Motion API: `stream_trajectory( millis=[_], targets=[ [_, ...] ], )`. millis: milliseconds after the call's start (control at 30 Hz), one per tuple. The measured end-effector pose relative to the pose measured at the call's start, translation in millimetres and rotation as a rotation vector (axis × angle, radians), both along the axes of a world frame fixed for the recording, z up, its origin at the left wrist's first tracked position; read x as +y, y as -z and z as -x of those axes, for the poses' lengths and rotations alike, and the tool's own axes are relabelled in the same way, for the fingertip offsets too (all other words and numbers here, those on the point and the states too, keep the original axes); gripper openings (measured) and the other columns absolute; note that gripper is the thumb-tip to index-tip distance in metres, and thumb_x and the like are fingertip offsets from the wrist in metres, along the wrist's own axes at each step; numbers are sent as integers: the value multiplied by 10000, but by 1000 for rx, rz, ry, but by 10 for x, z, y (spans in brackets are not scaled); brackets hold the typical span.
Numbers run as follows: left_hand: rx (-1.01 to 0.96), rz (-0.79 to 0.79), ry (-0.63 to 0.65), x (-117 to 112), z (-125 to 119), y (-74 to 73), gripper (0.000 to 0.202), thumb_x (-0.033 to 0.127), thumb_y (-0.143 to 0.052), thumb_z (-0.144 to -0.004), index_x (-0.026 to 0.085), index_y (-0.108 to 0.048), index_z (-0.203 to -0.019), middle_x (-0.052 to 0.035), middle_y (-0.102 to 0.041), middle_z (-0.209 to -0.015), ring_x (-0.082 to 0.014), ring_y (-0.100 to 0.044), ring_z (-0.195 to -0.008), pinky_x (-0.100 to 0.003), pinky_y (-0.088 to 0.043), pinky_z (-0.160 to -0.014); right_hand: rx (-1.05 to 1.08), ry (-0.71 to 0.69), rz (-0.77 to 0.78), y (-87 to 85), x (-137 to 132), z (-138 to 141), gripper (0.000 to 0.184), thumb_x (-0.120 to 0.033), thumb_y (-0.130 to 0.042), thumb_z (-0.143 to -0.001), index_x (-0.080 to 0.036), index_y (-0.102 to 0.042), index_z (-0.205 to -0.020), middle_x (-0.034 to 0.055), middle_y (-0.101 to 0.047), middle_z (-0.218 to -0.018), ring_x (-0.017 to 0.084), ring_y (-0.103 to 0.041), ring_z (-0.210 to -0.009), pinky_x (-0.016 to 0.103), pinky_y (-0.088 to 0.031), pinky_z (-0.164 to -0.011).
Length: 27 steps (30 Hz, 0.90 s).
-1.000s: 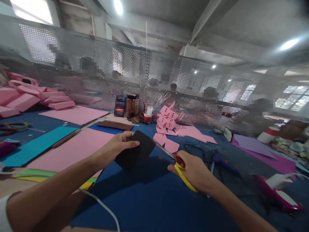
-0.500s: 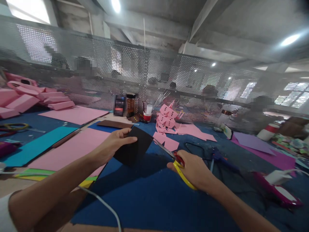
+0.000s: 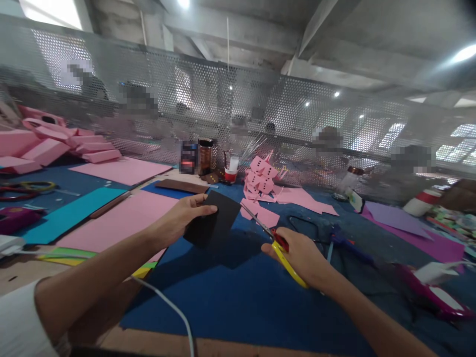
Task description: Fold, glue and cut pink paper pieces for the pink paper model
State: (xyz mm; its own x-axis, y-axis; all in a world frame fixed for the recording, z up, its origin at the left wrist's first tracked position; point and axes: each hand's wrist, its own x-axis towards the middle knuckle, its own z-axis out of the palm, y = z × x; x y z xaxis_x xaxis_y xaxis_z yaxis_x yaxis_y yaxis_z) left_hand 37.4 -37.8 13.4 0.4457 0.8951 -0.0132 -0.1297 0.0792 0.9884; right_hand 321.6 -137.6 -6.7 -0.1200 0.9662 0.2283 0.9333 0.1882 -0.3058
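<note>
My left hand (image 3: 191, 210) pinches a black sheet of craft paper (image 3: 217, 223) between thumb and fingers, holding it raised over the dark blue table mat (image 3: 230, 302). In my right hand (image 3: 299, 253) is a pair of scissors (image 3: 286, 265) with yellow and red handles, gripped around the loops. The blades point up and left, their tips close to the right edge of the black paper; whether they touch it I cannot tell. Behind the blades lie cut pieces of pink paper (image 3: 266, 215). A pink folded paper model (image 3: 259, 178) with black dots stands beyond them.
Pink sheets (image 3: 122, 213) and a teal sheet (image 3: 74, 213) are on the left. A glue gun (image 3: 349, 245) lies to the right, near purple sheets (image 3: 397, 220) and a magenta device (image 3: 435, 292). A white cable (image 3: 173, 310) crosses the front. A perforated metal screen (image 3: 208, 104) stands behind.
The whole view has shifted slightly, so things appear a little further right and higher. Both hands keep their hold on the black paper and the scissors, with little movement between them.
</note>
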Motion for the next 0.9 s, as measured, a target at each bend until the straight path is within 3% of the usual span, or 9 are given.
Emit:
stream_trajectory(
  millis=[500, 900],
  targets=[
    [42, -118, 4, 22, 29, -14, 268, 328, -791, -742, 196, -691, -953, -17, -756, -874, -174, -686, -753, -262, -534, -697, -8, 11, 17, -35, -22, 22, 432, -606, -572, -876, -216, -456, -730, -13, -581, -659, 133, -483, -566, 265, -235, -546],
    [81, -100, 30, -6, 3, 3, 335, 357, -808, -721, 181, -670, -970, -46, -765, -877, -208, -715, -766, -295, -562, -701, -30, 4, 63, -41, -26, 46, 436, -615, -589, -859, -213, -481, -728, 9, -609, -686, 145, -518, -594, 273, -239, -560]
  ],
)
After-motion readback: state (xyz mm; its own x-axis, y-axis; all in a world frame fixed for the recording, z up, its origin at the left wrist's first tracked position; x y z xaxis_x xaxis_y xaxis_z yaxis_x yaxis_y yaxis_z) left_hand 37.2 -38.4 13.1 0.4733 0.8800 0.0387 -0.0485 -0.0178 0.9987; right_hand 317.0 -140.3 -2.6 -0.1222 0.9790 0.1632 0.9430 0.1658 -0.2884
